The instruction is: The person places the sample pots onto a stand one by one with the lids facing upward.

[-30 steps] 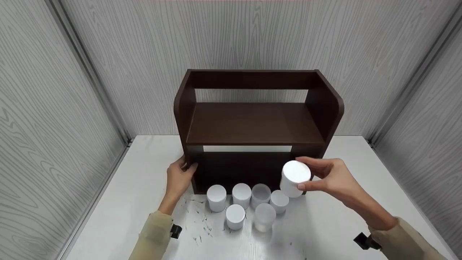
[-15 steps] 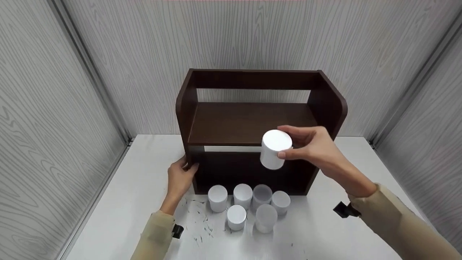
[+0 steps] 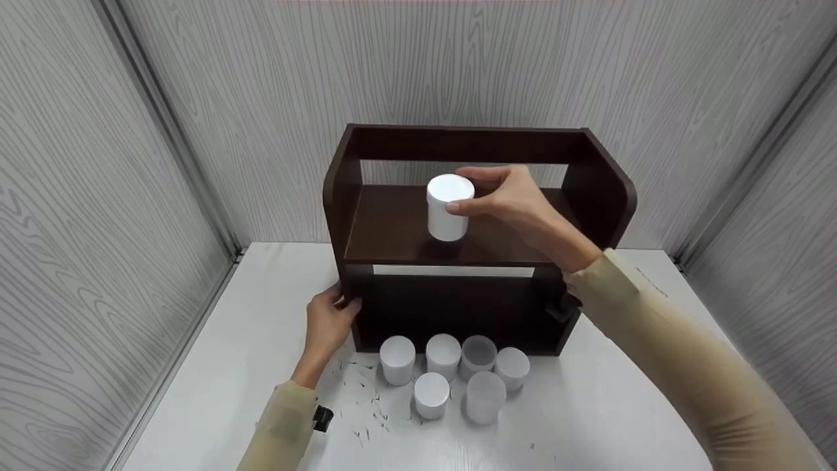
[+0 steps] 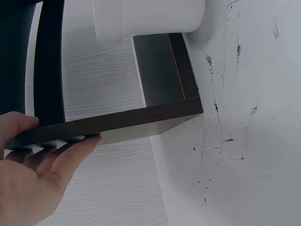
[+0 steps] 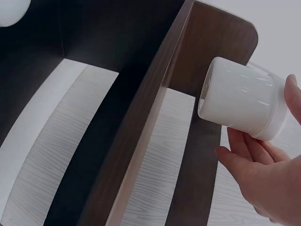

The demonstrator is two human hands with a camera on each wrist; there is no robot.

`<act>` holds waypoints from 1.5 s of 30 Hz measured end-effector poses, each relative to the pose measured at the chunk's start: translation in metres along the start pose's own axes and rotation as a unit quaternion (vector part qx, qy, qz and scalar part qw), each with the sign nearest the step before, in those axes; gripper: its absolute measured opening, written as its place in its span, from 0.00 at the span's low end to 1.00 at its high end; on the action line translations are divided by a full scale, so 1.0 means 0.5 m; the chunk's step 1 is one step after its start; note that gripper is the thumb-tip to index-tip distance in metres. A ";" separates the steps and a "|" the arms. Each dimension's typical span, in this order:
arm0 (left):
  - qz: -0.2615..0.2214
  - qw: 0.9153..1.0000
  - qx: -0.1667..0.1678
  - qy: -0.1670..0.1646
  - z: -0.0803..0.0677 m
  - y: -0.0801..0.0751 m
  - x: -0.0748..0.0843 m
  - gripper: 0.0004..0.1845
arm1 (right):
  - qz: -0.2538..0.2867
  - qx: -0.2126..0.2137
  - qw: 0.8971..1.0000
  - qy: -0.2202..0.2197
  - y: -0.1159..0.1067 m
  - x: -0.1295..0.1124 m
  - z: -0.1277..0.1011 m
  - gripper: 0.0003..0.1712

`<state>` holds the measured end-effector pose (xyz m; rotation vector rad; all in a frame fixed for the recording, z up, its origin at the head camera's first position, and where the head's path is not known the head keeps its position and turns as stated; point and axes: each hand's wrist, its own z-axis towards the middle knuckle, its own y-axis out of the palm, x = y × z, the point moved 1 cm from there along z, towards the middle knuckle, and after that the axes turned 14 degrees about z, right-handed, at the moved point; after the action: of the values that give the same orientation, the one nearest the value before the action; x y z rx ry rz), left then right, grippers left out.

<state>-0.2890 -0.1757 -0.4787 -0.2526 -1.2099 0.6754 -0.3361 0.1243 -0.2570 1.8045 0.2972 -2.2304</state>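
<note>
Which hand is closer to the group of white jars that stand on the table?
Left. The left hand grips the shelf's side panel, just beside the jars on the table. The right hand is up at the upper board, holding another white jar.

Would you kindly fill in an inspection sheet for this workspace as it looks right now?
Surface: white table, with dark scuff marks in front of the shelf unit.
Job's things: white jar at the upper board of the dark brown shelf unit; whether it rests there cannot be told.
Clutter: six more jars grouped on the table before the unit, two of them frosted.
Grippers: right hand grips the white jar near its lid; left hand holds the unit's left side panel.
Cables: nothing seen.
Surroundings: grey wood-grain walls on three sides.
</note>
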 end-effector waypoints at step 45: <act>-0.015 1.000 -0.009 -0.024 -0.004 -0.010 -0.005 0.26 | -0.048 -0.032 0.997 0.050 0.139 0.076 0.245 0.38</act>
<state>-0.2858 -0.1807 -0.4788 -0.2355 -1.2636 0.6480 -0.4347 0.0172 -0.2685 1.9079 0.4799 -2.1710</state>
